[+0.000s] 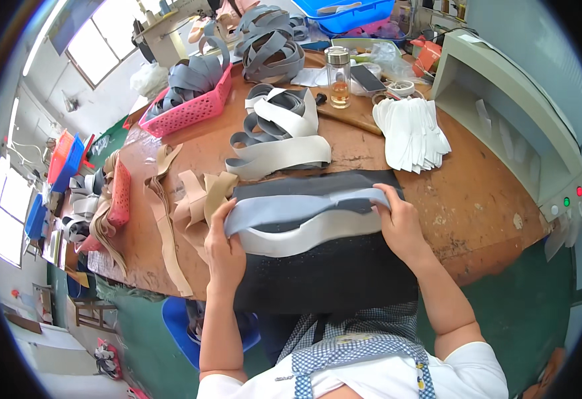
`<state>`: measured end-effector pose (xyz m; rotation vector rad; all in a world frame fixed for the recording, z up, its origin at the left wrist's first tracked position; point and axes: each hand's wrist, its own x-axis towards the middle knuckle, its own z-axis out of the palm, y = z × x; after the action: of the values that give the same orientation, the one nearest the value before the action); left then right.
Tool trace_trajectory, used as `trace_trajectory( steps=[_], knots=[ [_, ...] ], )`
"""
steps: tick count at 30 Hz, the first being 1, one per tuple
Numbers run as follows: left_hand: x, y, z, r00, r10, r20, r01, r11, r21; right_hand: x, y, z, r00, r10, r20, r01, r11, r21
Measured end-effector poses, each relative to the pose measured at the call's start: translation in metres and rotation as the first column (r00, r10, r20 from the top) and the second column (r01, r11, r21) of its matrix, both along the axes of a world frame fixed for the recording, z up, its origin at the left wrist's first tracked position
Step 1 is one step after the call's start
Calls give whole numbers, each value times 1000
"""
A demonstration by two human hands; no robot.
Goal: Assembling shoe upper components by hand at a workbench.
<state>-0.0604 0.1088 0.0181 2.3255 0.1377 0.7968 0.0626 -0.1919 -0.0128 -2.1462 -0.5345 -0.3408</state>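
Note:
Over a black mat (324, 272), a pale grey-blue fabric strip (278, 211) stretches between my two hands. My left hand (224, 247) is closed on its left end, thumb on top. At the other end, my right hand (397, 223) pinches the strip between thumb and fingers. A white strip (291, 245) curves just below it, its ends running to both hands; whether the two are one looped band I cannot tell. Beyond the mat lie folded grey and white strips (281, 149). Beige strips (194, 193) lie left of my left hand.
A pink basket (191, 103) of grey strips stands at the far left, near a grey heap (271, 50). White cut pieces (411, 133), a glass bottle (338, 80) and a phone (368, 78) lie farther back. A grey machine (524, 113) with buttons borders the table's right.

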Motion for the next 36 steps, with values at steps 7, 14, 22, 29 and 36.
trace_trajectory(
  steps=[7,14,22,29,36],
  knots=[
    [-22,-11,22,976,-215,38,205,842,-499,17,10,10,832,123,-540,-118,992,43],
    [-53,-54,52,921,-384,72,319,846,427,77,31,8,447,789,-421,-181,540,822],
    [-64,-117,-20,796,-523,-305,594,772,225,95,21,-43,305,736,-604,91,609,788],
    [-54,-126,-30,796,-567,-214,604,769,209,85,35,-39,381,619,-687,-22,748,663],
    [-50,-137,-18,811,-525,-258,583,763,279,108,99,-11,268,828,-493,-81,529,845]
  ],
)
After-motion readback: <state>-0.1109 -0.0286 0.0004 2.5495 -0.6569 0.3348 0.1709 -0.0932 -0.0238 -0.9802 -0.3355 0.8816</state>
